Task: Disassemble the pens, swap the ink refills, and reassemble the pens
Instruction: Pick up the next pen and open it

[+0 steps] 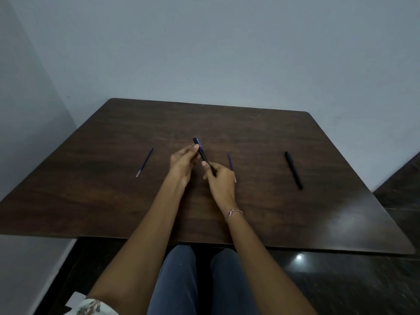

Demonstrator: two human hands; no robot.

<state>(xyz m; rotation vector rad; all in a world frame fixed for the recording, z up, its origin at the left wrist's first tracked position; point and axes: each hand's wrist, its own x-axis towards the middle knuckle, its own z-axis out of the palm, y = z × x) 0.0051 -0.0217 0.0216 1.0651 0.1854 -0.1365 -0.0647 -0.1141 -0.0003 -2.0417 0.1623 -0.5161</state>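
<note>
– Over the table [102, 189], at centre, what is held?
– 1 blue pen [199, 149]: its upper barrel is pinched by the left hand [181, 161], its tip end by the right hand [221, 181].
– How is this step best done?
– The barrel is kept fixed, the tip turned gently in line. The left refill [144, 162], right refill [231, 165] and black pen [293, 170] are left lying clear.

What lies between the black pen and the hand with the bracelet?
A thin purple refill lies between the right hand and the black pen, shown in the head view.
</note>
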